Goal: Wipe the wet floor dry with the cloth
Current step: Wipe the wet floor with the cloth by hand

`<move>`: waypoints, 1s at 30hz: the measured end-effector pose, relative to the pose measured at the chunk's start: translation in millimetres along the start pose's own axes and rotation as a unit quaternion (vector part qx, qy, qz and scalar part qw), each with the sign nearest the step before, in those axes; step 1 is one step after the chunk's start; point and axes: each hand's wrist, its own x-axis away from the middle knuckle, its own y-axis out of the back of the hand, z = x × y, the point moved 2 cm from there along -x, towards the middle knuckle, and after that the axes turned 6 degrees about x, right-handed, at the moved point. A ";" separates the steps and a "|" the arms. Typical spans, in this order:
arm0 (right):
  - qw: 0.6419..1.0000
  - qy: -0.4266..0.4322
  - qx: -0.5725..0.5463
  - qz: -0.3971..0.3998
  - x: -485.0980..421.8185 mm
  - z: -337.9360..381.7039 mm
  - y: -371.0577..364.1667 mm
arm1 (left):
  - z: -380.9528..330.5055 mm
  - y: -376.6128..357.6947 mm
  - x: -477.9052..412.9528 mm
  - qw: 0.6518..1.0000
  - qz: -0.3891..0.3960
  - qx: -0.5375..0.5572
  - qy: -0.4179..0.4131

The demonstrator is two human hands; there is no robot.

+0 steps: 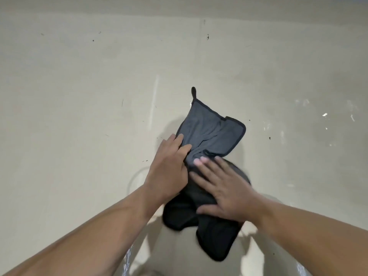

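Left hand [167,162] and right hand [225,188] press the bunched cloth [211,134] with straight fingers (gripping nothing); wet sheen [324,114] on the floor [79,96] suggests wiping is unfinished.

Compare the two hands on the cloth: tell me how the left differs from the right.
The left hand holds its fingers close together; the right hand splays its fingers wide and flat. The left hand reaches farther, onto the lighter grey end of the cloth; the right hand lies mostly across its darker middle. Both rest on the cloth, which lies on the floor.
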 end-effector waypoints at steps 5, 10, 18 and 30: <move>0.921 -0.384 -0.051 0.033 48.0 -74.9 -10.0 | -25.9 -21.1 -7.7 0.998 0.030 -0.027 -0.042; 0.859 -0.494 -0.132 0.022 49.9 -25.2 -16.2 | -60.4 -41.9 -12.0 0.991 0.040 0.002 -0.124; 0.955 -0.258 -0.103 -0.102 115.2 -50.3 24.1 | -72.3 -58.6 4.9 0.936 0.136 -0.067 -0.318; 0.853 -0.300 -0.418 0.092 122.4 -52.8 36.9 | -117.3 -41.2 -1.6 0.977 0.167 0.019 -0.130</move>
